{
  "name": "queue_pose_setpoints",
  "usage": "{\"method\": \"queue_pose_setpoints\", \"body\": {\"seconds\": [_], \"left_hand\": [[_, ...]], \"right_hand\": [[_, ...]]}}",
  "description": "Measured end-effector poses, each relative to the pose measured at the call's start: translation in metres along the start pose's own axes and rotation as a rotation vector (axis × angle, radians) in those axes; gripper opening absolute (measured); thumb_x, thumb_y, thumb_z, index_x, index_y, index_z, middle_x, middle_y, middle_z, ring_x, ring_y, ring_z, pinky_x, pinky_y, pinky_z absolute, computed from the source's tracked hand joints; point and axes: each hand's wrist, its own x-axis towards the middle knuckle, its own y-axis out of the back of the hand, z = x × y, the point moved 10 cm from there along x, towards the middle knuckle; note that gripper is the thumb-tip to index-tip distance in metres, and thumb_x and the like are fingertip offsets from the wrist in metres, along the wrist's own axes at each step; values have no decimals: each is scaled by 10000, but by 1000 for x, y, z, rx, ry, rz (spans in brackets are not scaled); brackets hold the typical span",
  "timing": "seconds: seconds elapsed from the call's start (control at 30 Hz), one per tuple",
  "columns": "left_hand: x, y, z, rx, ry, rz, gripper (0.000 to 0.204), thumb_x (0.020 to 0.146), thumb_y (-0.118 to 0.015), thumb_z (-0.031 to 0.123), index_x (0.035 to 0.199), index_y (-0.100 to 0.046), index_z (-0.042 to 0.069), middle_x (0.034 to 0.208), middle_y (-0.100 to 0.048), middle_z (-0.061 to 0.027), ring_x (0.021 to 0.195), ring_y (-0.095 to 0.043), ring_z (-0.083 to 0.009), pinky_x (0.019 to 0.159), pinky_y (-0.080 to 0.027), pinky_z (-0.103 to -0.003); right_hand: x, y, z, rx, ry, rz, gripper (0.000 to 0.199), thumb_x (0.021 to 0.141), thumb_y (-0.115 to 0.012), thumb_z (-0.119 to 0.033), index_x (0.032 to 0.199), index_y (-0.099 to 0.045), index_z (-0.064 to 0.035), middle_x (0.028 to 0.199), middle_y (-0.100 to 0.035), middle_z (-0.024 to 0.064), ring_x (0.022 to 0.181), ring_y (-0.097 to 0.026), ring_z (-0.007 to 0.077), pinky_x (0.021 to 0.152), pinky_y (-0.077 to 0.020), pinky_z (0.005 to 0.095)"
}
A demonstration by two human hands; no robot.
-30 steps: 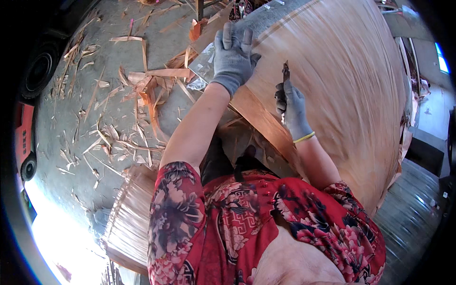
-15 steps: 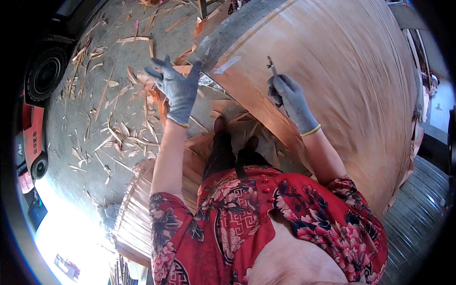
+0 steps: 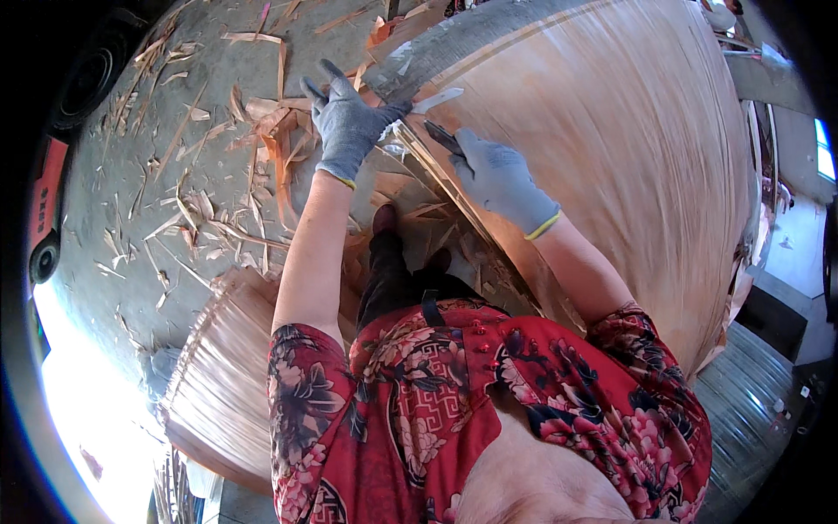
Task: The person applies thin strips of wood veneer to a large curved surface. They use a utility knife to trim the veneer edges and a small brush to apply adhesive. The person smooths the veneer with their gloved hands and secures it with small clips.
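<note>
A broad stack of thin wood veneer sheets (image 3: 602, 131) spreads in front of me and to the right, its near edge showing several layers. My left hand (image 3: 347, 129), in a grey glove, is at the stack's left corner; its fingers are spread and the thumb reaches onto the corner. My right hand (image 3: 499, 176), gloved alike, is closed on a slim dark knife-like tool (image 3: 443, 138), held low over the sheet near that corner. A short whitish strip (image 3: 438, 100) lies on the veneer between the hands.
Torn veneer scraps (image 3: 275, 148) litter the grey floor (image 3: 131, 210) on the left. A lower veneer stack (image 3: 218, 375) stands at my left side. A red wheeled vehicle (image 3: 48, 192) is at the far left. Corrugated sheeting (image 3: 751, 410) lies at the right.
My right hand has moved left and down toward the corner, its tool now tipped left. The left hand has shifted right, its thumb now at the stack's corner. The view has shifted slightly.
</note>
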Motion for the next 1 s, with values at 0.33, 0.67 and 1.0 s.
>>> {"method": "queue_pose_setpoints", "body": {"seconds": [0.33, 0.67, 1.0], "left_hand": [[-13, -14, -4, -86, 34, -27, 1361, 467, -709, 711, 1367, -75, -90, 1395, -233, -275, 1328, -50, -442, 1066, -198, -437], [-35, -36, 9, -65, -5, -28, 1351, 466, -717, 704, 1364, -96, -91, 1398, -235, -266, 1331, -47, -434, 1068, -195, -443], [-18, -49, 1, 16, -36, 44, 1328, 469, -733, 678, 1365, -113, -81, 1346, -279, -326, 1311, -152, -446, 1037, -268, -413]], "right_hand": [[-11, -12, -12, -341, 43, 10, 123, 799, -505, -147, 880, -447, -76, 653, -606, 98, 541, -622, 265, 422, -453, 390], [-67, -37, 34, -246, -132, -71, 140, 860, -473, -172, 860, -433, -38, 614, -572, 184, 540, -582, 363, 463, -440, 459], [-121, -49, 71, -208, -220, -128, 158, 863, -479, -182, 851, -424, -34, 612, -570, 189, 546, -579, 372, 464, -439, 473]]}}
